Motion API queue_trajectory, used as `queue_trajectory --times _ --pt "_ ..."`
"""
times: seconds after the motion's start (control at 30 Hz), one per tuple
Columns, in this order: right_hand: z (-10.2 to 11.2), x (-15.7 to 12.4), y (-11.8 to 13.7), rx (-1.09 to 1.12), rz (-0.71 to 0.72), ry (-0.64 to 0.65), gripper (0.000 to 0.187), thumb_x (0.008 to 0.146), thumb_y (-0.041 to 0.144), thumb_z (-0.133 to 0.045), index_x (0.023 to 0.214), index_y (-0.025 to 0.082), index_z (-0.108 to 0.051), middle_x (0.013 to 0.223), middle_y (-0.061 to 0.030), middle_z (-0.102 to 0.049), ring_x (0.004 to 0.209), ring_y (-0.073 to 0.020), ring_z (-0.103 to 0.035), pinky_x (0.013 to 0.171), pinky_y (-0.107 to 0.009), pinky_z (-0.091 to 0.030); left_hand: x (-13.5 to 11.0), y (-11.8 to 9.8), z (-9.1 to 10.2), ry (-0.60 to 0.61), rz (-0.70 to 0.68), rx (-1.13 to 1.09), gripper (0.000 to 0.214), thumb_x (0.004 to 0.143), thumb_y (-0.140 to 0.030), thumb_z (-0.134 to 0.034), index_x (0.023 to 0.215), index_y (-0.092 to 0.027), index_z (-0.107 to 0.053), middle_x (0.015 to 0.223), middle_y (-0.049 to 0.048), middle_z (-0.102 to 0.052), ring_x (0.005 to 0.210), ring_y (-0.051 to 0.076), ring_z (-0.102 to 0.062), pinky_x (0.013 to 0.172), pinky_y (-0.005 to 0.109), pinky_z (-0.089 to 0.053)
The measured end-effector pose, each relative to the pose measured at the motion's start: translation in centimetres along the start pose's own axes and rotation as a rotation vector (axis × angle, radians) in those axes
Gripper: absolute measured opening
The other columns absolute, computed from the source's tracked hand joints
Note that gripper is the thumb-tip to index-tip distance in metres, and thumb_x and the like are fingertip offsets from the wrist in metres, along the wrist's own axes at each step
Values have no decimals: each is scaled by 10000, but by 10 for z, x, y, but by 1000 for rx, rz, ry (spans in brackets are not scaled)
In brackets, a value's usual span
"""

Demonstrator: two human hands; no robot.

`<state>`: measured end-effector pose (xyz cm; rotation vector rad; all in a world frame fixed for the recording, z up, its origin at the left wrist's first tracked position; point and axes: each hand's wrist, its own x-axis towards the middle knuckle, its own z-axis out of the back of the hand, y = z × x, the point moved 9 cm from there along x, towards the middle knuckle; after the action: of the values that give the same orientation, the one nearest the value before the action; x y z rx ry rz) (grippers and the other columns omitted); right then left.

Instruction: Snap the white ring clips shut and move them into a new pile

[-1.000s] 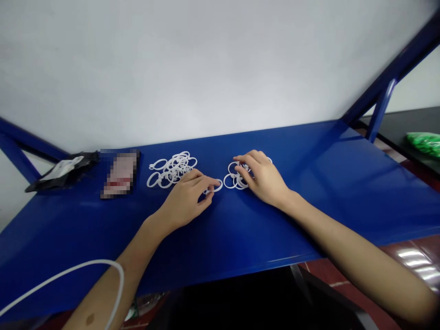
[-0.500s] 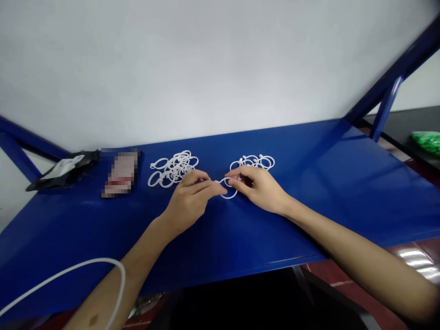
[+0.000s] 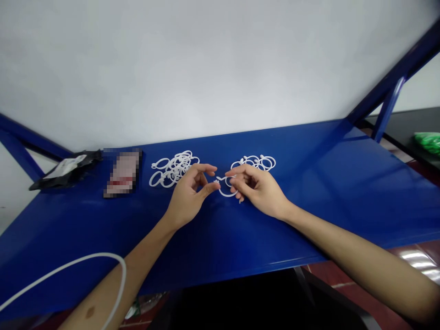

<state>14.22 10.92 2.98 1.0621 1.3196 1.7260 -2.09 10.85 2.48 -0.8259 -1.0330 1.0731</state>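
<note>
Ring: a thin white plastic ring (image 3: 226, 192) is held just above the blue shelf, between the two hands and in front of the gap between the two heaps of rings. Only its lower arc shows clearly, and whether its top is closed cannot be told.
Left hand: the left hand (image 3: 187, 195) pinches the ring's left end between thumb and forefinger. The other fingers are curled toward the palm, and the wrist is raised off the surface.
Right hand: the right hand (image 3: 257, 189) grips the ring's right side with thumb and forefinger tips. Its remaining fingers are loosely bent beneath the ring, and the two hands' fingertips nearly meet.
Left heap: a loose tangle of white plastic rings (image 3: 173, 167) lies just behind the left hand, many of them overlapping.
Right heap: a smaller cluster of white rings (image 3: 256, 161) lies just behind the right hand.
Surface: the flat blue metal shelf (image 3: 326, 183) stands against a white wall (image 3: 206, 68), with a slanted blue brace (image 3: 395, 68) at the right.
Left end: a blurred rectangular card (image 3: 122, 174) lies near the left heap, and a black pouch with a white label (image 3: 65, 168) lies beyond it.
Foreground: a white cable (image 3: 68, 268) curves over the left forearm.
</note>
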Motion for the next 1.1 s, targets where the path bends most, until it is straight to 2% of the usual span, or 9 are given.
queue_trajectory --times 0.3,0.43,0.6,0.7,0.8,0.83,0.9,0.97,1.1 --pt "-11 -4 -7 99 -9 85 163 939 344 -642 952 183 -622 707 22 -675 565 -96 -647 551 -239 -591 0 1 -4 11 20 -48 332 783 -445 -797 1007 -233 -675 840 -6 -643 628 98 -529 569 235 -420" --pt "-13 -8 1 7 63 131 158 958 330 -614 941 175 -642 711 11 -678 562 -95 -652 544 -227 -580 -2 2 -4 5 -16 2 290 791 -418 -794 992 -241 -681 796 -23 -652 635 105 -559 606 240 -450" --pt "-15 -8 8 -133 174 151 157 986 310 -566 938 187 -650 715 12 -676 561 -88 -645 549 -214 -551 -3 -9 -4 -10 -113 152 238 836 -426 -749 951 -230 -680 776 -19 -671 640 118 -587 635 256 -471" --pt "-10 -5 11 -296 234 88 134 998 292 -543 990 198 -638 824 -12 -723 644 -103 -674 612 -232 -545 2 -22 0 -8 -209 330 176 901 -398 -677 933 -225 -680 780 -9 -682 655 134 -601 667 275 -486" --pt "7 0 17 -498 288 -60 159 1004 302 -538 1094 203 -624 895 -29 -739 727 -130 -682 656 -257 -523 7 -36 18 -96 -353 624 128 951 -308 -600 931 -212 -683 904 32 -707 797 180 -618 784 325 -493" --pt "15 2 18 -554 296 -124 176 1006 314 -537 1107 200 -624 876 -29 -735 722 -137 -673 654 -266 -513 9 -37 27 -141 -372 714 153 974 -267 -542 954 -203 -680 938 49 -709 857 203 -617 828 351 -486" --pt "34 5 21 -668 312 -253 187 1007 328 -534 1070 192 -645 832 -32 -725 700 -149 -645 646 -285 -494 14 -30 40 -152 -333 887 210 983 -221 -469 1004 -189 -675 999 78 -707 936 247 -595 853 395 -472" --pt "48 7 22 -788 334 -340 182 1001 310 -537 1023 190 -673 863 -47 -727 733 -169 -627 672 -309 -486 18 -17 45 -69 -244 1044 221 951 -202 -469 1034 -187 -674 1028 90 -702 968 285 -574 843 429 -458" --pt "60 16 9 -908 293 -336 184 973 274 -565 1019 180 -716 878 -65 -704 800 -207 -614 745 -361 -495 17 4 41 145 -117 1214 257 878 -219 -511 1075 -198 -676 1053 94 -708 1039 332 -553 879 477 -419"
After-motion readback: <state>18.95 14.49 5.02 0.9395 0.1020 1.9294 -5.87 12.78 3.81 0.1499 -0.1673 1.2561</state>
